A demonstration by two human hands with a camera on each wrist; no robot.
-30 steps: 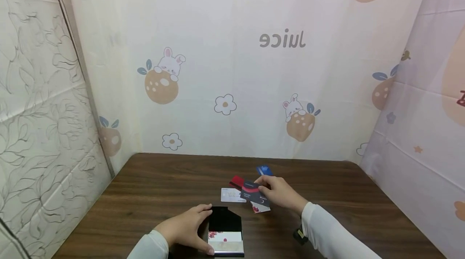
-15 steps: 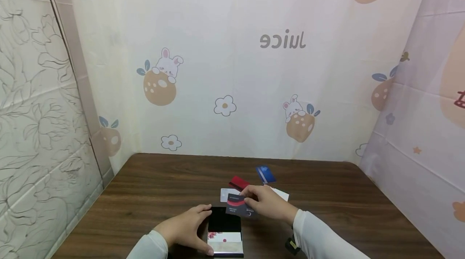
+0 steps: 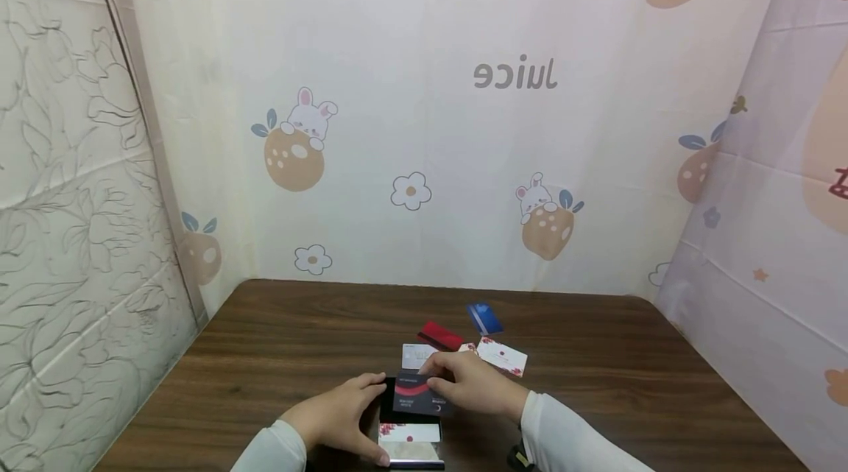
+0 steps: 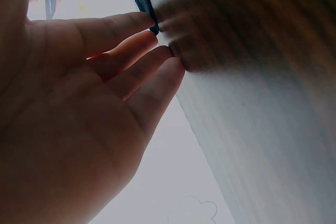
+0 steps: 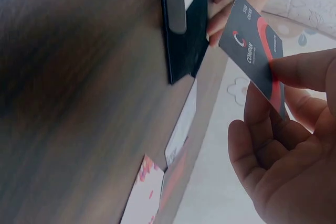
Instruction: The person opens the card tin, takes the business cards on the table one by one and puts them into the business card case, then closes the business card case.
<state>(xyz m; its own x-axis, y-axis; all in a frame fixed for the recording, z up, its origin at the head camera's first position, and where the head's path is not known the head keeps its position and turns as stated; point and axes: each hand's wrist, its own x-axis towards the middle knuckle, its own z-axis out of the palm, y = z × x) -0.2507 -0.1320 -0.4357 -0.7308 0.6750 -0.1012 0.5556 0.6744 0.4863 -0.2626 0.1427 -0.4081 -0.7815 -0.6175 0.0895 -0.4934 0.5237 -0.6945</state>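
Note:
My right hand (image 3: 473,380) pinches a dark grey business card (image 3: 414,395) with a red curved stripe between thumb and fingers. In the head view it overlaps the black flap of an opened card case (image 3: 388,411). The right wrist view shows the card (image 5: 252,51) tilted, raised off the table near the case (image 5: 191,40). My left hand (image 3: 341,413) holds the case along its left side, thumb at the near corner and fingertips at the far one. Inside the case lies a white card (image 3: 411,432) with red flowers.
Behind the case lie a pale card (image 3: 416,356), a red card (image 3: 442,336), a blue card (image 3: 485,317) and a white flowered card (image 3: 503,357), with part of another beside it. The brown wooden table (image 3: 298,332) ends at a patterned curtain (image 3: 424,126).
My right hand has carried the dark grey card left and nearer, from over the loose cards to over the case's flap, uncovering the white flowered card. My left hand stays on the case.

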